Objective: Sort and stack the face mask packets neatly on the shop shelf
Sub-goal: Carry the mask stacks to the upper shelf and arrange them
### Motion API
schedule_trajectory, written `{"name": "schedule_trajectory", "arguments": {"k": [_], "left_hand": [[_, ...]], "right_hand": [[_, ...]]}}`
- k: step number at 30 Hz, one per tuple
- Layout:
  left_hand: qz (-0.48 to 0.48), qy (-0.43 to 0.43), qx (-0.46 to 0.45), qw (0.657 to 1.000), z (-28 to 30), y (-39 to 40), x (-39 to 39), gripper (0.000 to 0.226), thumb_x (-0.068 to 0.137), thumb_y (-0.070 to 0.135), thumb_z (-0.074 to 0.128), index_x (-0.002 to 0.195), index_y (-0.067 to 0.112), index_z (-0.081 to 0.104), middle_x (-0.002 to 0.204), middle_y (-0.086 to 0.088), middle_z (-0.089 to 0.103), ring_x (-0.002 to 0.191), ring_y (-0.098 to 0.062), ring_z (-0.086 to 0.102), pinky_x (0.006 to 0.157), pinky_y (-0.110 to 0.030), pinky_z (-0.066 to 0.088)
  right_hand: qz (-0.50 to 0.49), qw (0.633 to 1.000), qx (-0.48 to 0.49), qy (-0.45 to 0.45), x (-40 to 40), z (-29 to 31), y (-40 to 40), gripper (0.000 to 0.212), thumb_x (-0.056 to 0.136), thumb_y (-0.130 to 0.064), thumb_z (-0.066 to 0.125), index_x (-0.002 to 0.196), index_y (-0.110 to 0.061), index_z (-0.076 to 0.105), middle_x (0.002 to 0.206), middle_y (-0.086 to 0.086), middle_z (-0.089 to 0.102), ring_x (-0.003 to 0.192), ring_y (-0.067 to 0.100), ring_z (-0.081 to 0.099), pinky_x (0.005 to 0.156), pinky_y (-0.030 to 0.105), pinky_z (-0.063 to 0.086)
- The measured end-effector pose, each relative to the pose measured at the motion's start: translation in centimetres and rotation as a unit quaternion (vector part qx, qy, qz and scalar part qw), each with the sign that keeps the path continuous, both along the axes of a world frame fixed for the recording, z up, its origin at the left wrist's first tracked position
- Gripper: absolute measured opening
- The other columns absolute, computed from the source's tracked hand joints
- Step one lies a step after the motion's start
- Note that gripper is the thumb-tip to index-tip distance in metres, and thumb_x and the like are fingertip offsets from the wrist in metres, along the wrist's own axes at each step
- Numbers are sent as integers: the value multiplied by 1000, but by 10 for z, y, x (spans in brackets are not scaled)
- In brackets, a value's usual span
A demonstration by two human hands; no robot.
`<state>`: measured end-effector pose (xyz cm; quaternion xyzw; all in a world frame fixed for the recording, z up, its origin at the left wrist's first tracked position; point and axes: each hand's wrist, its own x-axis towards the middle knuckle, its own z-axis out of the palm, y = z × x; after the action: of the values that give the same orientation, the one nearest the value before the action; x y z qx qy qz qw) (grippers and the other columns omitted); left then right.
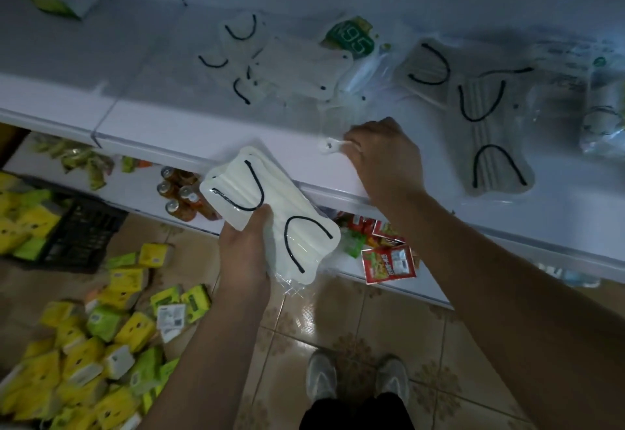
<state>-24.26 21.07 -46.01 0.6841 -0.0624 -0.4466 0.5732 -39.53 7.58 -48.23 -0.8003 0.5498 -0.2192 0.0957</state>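
Left hand [245, 254] grips one white mask packet [270, 216] off the shelf's [169, 122] front edge; right hand [385, 159] pinches a clear packet's corner [329, 145] there. At least four packets lie scattered behind.

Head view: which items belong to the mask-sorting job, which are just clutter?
Job: mask packets held in left hand; clear packet corner pinched by right hand; loose mask packets on shelf top; N95 packet.
Clutter: yellow tissue packs; drink bottles; red snack sachets; black crate.
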Motion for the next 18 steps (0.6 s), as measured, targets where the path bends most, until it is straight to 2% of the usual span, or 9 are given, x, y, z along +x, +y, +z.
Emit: {"name": "schedule_trajectory", "arguments": {"k": [2, 3, 4, 6, 8, 10, 14, 16, 18], "left_hand": [[3, 2, -10, 1000, 1, 3, 6, 24, 93, 12, 67, 117, 17, 67, 113, 1, 74, 109, -22, 69, 101, -46, 52], [3, 4, -14, 1000, 0, 4, 8, 29, 93, 12, 67, 122, 15, 65, 112, 1, 74, 108, -21, 69, 98, -43, 54], [3, 9, -15, 1000, 0, 3, 9, 32, 93, 12, 68, 125, 14, 64, 111, 2, 74, 104, -17, 70, 91, -36, 58], [-10, 25, -18, 999, 1, 1, 9, 31, 93, 13, 67, 124, 15, 63, 102, 7, 75, 89, -6, 73, 67, -22, 60], [-46, 52, -27, 997, 1, -3, 6, 22, 95, 14, 66, 116, 20, 64, 85, 14, 77, 73, 1, 72, 53, -15, 54], [-84, 68, -28, 994, 6, -7, 2, 13, 96, 17, 65, 103, 27, 62, 73, 21, 73, 64, 8, 68, 49, -11, 50], [-76, 58, -19, 995, 6, -17, 5, 13, 96, 18, 65, 104, 29, 63, 87, 15, 75, 80, 1, 72, 59, -18, 55], [-70, 60, -22, 996, 1, -22, 5, 21, 96, 20, 65, 116, 25, 64, 98, 7, 77, 90, -12, 74, 68, -27, 59], [-78, 58, -23, 995, -1, -25, -1, 27, 98, 19, 62, 124, 21, 62, 108, 2, 76, 100, -20, 72, 82, -36, 59]], "right_hand": [[-58, 994, 45, -80, -1, 10, 1, 20, 97, -32, 56, 92, -19, 72, 83, -3, 70, 80, 14, 61, 63, 25, 46], [-99, 974, 80, -188, -2, 17, 3, 19, 97, -31, 56, 88, -22, 71, 80, -6, 68, 77, 9, 61, 65, 22, 48], [-139, 929, 116, -322, -4, 25, 6, 20, 98, -30, 57, 83, -22, 68, 79, -8, 68, 77, 7, 62, 70, 22, 52], [-178, 782, 204, -561, -8, 41, 20, 23, 100, -24, 56, 80, -18, 66, 80, -5, 68, 81, 9, 67, 75, 26, 57], [-191, 665, 260, -674, -14, 45, 36, 22, 101, -21, 54, 85, -14, 67, 83, -1, 70, 82, 11, 69, 74, 24, 56], [-225, 609, 275, -709, -19, 45, 46, 19, 102, -21, 54, 89, -13, 66, 85, 1, 68, 78, 10, 67, 70, 22, 55], [-313, 576, 222, -722, -32, 45, 45, 18, 102, -20, 54, 88, -13, 64, 80, 0, 65, 62, 7, 62, 65, 19, 53], [-328, 598, 193, -705, -37, 47, 43, 22, 103, -20, 53, 84, -13, 61, 67, -4, 63, 53, 6, 60, 63, 19, 53], [-329, 640, 196, -666, -32, 48, 47, 21, 103, -22, 51, 90, -10, 61, 73, -2, 62, 55, 7, 64, 64, 20, 54]]}}
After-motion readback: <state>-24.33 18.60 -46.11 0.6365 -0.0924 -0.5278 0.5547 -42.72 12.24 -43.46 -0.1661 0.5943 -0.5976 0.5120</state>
